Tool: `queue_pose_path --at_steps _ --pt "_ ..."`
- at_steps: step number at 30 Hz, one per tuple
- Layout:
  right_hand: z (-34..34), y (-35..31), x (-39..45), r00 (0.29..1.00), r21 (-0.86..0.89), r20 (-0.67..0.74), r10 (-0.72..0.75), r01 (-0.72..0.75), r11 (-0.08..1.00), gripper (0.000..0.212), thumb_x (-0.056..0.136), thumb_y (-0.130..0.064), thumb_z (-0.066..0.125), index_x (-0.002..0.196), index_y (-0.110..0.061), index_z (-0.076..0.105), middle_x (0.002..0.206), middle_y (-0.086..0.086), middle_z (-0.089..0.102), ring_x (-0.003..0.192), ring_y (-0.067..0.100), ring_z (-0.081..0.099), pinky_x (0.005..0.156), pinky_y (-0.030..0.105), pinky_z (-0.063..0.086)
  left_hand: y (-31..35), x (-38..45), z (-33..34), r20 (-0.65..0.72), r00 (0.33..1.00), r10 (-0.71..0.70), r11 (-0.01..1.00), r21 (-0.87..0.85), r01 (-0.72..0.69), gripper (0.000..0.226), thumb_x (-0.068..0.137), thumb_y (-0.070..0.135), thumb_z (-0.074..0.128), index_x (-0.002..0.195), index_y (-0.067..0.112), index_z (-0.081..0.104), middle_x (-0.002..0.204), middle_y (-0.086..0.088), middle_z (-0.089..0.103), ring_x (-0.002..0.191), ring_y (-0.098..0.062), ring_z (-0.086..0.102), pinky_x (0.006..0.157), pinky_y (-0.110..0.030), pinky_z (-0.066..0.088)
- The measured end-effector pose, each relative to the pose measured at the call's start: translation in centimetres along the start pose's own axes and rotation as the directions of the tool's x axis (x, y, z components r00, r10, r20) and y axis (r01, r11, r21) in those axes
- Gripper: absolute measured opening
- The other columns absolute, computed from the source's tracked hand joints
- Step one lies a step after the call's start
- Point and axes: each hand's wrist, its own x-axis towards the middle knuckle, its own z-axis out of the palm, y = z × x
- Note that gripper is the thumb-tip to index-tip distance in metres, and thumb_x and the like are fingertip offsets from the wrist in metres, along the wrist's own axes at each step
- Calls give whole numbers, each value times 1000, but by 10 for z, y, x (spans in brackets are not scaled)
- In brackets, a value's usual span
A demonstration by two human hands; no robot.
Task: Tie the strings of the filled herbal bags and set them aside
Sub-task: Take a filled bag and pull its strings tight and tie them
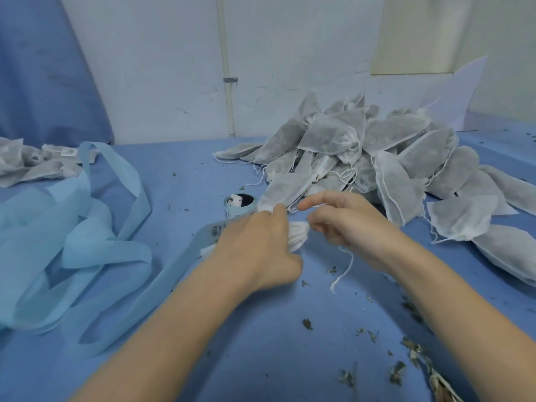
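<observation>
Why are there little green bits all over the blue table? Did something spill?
Yes, it looks so. Dried herb crumbs lie scattered on the blue table, thickest near the right forearm, likely leaked from the filled bags.

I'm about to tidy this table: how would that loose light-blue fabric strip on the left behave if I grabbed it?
The light-blue fabric strip would likely be floppy: it lies in slack loops and folds. It looks thin, so probably very light. Lifting one loop would probably drag the rest along, perhaps towards the small pile of bags behind it.
</observation>
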Motion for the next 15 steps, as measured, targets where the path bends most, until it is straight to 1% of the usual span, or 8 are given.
queue_pose_path --at_steps 3,5,6,8,10,12,14,15 --pt "3 1 -1 999 70 45 -25 22 997 20 86 3 55 99 -10 60 48 -5 48 36 1 34 37 13 25 5 5 4 -56 997 44 974 -218 -56 50 77 32 58 122 18 43 108 2 56 98 -22 53 72 -29 37" --pt "2 2 0 999 119 2 -35 35 992 20 86 3 55 99 -11 58 49 -4 49 39 3 37 38 13 27 10 7 7 -62 998 20 920 -390 -43 50 83 27 53 131 20 38 103 0 61 98 -24 56 73 -32 42" --pt "1 3 0 999 123 -33 -37 41 992 20 86 3 55 98 -12 58 51 -4 51 42 4 38 40 14 28 11 8 9 -59 998 10 910 -414 -33 47 87 25 49 131 21 37 97 0 61 94 -24 57 69 -33 42" --pt "-1 5 2 993 78 -112 -45 53 996 15 88 -2 57 95 -16 58 56 -2 55 50 8 43 43 16 31 11 7 12 -83 996 15 918 -393 -46 32 92 25 43 123 21 42 87 1 56 87 -25 55 63 -33 36" --pt "-2 8 4 980 -4 -187 -72 72 997 6 89 -12 60 87 -18 62 56 -4 57 52 7 48 45 14 34 10 7 13 -132 990 54 934 -344 -97 19 97 31 37 106 19 48 89 1 58 88 -25 56 64 -34 36" --pt "-3 12 5 966 -118 -233 -110 84 989 18 89 -27 62 72 -21 66 50 -9 54 48 4 49 46 11 35 8 7 13 -151 983 107 952 -271 -145 21 100 34 31 91 18 42 89 1 57 88 -26 55 67 -36 38" --pt "-3 13 5 950 -243 -281 -139 70 968 36 87 -39 61 58 -19 68 49 -7 53 47 5 46 50 16 36 6 9 14 -169 981 96 958 -253 -138 23 101 33 28 89 18 41 88 2 55 88 -27 55 69 -37 38" --pt "-4 13 5 945 -252 -301 -130 53 966 40 86 -42 60 54 -20 68 49 -6 52 45 6 43 49 16 34 4 10 15 -183 980 73 954 -274 -122 25 101 32 28 91 17 45 90 2 58 89 -27 55 71 -38 40"
